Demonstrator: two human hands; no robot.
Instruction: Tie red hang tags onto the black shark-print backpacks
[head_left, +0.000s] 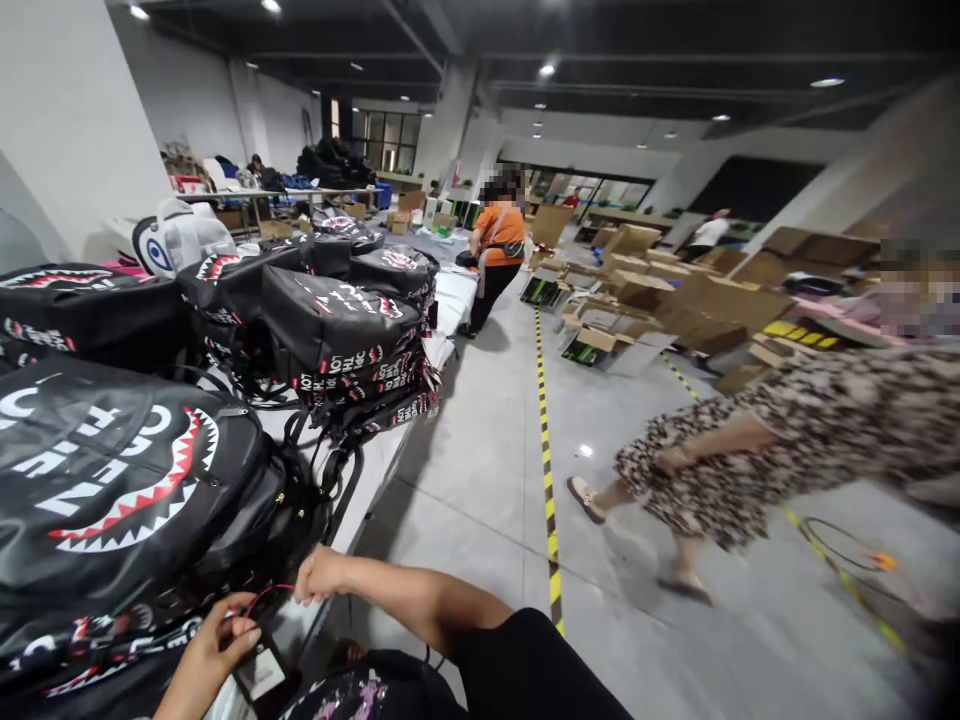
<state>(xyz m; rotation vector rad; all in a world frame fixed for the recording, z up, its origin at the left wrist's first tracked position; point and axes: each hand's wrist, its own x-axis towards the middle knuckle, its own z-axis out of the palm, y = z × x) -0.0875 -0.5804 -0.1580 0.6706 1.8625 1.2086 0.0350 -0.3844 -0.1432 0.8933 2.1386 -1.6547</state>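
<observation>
Floor [472, 450], grey and smooth, crossed by a strip of black-and-yellow tape [546, 470]. Cartons [675, 300], brown, many, flaps open, heaped beyond the tape. Table [373, 478], white-topped, running away along the person's left, loaded with bags. Backpack stacks [345, 320], black, several high, bearing white lettering and toothed-mouth prints. Front backpack [112, 470], black, lying nearest on the left, printed "OPEN THE" beside a red-and-white jagged mouth; straps trail over the table edge. Co-worker in a patterned dress [705, 450], at right, blurred, on the far side of the tape. Co-worker in orange [499, 235], well off, standing beside the table. White backpack [176, 240], with a blue eye design, behind the black ones.

Right hand [319, 575], fingers curled together, pinching one end of a red cord, just beside the table edge. Left hand [217, 650], thumb pressed to fingers, pinching the cord's other visible part, near the front backpack. Tag [262, 672], white and black, directly below the left thumb; whether joined to the cord, cannot tell. Red cord [264, 591], thin, bowed slightly between both hands.
</observation>
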